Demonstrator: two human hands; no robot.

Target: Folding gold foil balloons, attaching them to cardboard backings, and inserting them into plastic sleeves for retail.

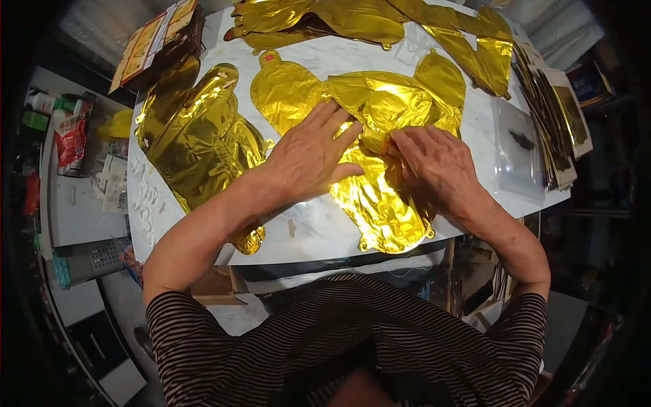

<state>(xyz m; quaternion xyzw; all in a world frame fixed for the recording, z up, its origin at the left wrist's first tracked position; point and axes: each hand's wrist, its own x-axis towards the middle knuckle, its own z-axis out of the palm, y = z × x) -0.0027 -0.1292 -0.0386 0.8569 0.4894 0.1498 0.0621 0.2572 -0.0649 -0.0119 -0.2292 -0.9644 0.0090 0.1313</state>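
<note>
A flat gold foil balloon [386,210] lies crinkled in front of me, its lower end near the table's front edge. My left hand [308,156] rests on its left side, fingers stretched out and thumb apart. Curled over the middle of the same foil, my right hand [434,159] pinches a fold of it; the thumb side is partly hidden. To the left lies another flat gold foil balloon [196,159], wrinkled down its middle.
More gold foil balloons [359,24] spread along the far side of the white table [305,237]. A stack of flat packages [553,115] and a clear plastic sleeve [519,149] lie at the right. Printed cardboard boxes [152,47] stand at the far left. A cluttered shelf [85,217] is left of the table.
</note>
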